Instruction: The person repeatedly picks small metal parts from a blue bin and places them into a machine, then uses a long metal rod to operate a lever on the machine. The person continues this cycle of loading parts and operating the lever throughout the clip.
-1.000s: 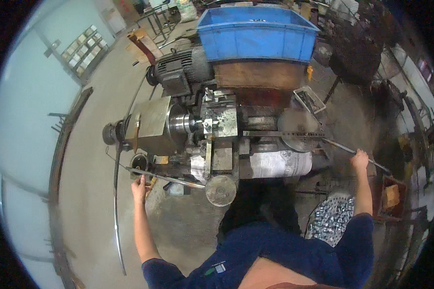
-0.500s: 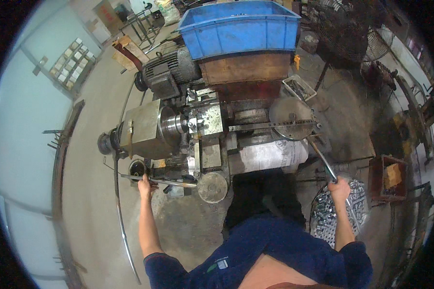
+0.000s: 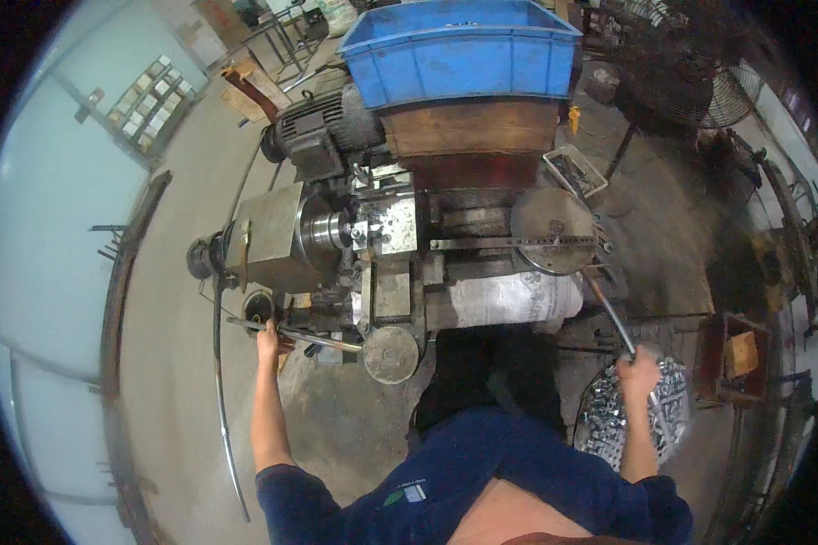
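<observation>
A small lathe-like machine stands in front of me, with a round spindle chuck (image 3: 323,230) on its left and a worn metal slide (image 3: 388,222) in the middle. My left hand (image 3: 271,341) is closed around a metal lever (image 3: 323,341) that runs from a small round disc (image 3: 391,354) at the front of the slide. On the right, my right hand (image 3: 639,371) grips the lower end of a long steel lever (image 3: 613,316), which slopes down from beside a large round plate (image 3: 554,231). A drilled flat bar (image 3: 495,243) crosses that plate.
Behind the machine, a blue plastic crate (image 3: 459,64) rests on a wooden box (image 3: 468,127). Below my right hand lies a round heap of small metal parts (image 3: 600,409). A motor (image 3: 323,132), a caged fan (image 3: 727,98) and a brown box (image 3: 736,356) stand around.
The small disc and its lever have shifted slightly left with my left hand. My right hand sits a little lower in the picture, still on its lever. The whole view has moved slightly.
</observation>
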`<state>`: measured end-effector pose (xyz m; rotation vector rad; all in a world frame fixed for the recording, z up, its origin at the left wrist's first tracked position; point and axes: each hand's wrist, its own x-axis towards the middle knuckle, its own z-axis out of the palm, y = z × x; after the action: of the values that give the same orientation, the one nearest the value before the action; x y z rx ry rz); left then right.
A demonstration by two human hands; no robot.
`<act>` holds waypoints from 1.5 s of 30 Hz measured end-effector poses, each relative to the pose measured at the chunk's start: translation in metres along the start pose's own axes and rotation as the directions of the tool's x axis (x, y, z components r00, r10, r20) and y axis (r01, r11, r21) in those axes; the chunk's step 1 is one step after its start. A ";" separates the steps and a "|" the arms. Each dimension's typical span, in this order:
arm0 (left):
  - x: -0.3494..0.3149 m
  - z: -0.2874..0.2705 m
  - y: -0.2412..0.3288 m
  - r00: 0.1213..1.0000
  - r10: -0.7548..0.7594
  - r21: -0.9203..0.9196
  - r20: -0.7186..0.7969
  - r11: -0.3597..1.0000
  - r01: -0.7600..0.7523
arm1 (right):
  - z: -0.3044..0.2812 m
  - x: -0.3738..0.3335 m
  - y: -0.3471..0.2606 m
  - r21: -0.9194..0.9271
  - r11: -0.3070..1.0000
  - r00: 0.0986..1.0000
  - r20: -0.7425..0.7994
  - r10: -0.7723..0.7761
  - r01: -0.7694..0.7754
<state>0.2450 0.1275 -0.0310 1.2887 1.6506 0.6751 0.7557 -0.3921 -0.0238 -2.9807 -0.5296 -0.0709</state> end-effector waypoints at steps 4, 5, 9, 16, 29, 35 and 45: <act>0.006 -0.008 -0.005 0.995 -0.097 0.055 0.031 0.994 0.095 | 0.004 0.081 0.033 -0.135 0.982 0.987 -0.077 -0.140 0.129; 0.004 0.002 -0.006 1.000 0.008 -0.038 -0.006 0.999 -0.008 | 0.015 0.111 0.052 -0.197 0.968 0.978 -0.112 -0.179 0.154; -0.003 0.008 -0.005 0.998 0.058 -0.114 0.034 0.992 -0.054 | 0.003 0.185 0.009 -0.316 0.948 0.982 -0.185 -0.033 -0.028; -0.002 -0.016 -0.047 0.997 0.049 -0.274 0.063 0.961 -0.030 | 0.036 0.123 -0.048 0.059 0.946 0.883 -0.382 -0.273 0.318; 0.008 0.085 -0.128 0.987 0.132 0.842 -0.088 0.540 0.003 | 0.050 0.026 -0.050 0.407 0.874 0.960 -0.026 -0.280 0.266; 0.038 0.061 -0.169 0.973 0.171 0.841 0.152 0.495 -0.219 | 0.005 0.020 -0.091 0.467 0.777 0.893 -0.065 -0.445 0.421; 0.027 0.008 -0.145 0.958 -0.058 0.734 0.281 0.657 -0.175 | -0.076 0.078 -0.213 0.519 0.477 0.673 -0.297 -0.677 0.709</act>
<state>0.1852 0.1076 -0.1648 1.9249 1.6991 -0.2400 0.7535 -0.1759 0.0792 -1.9541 -1.4291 -0.0342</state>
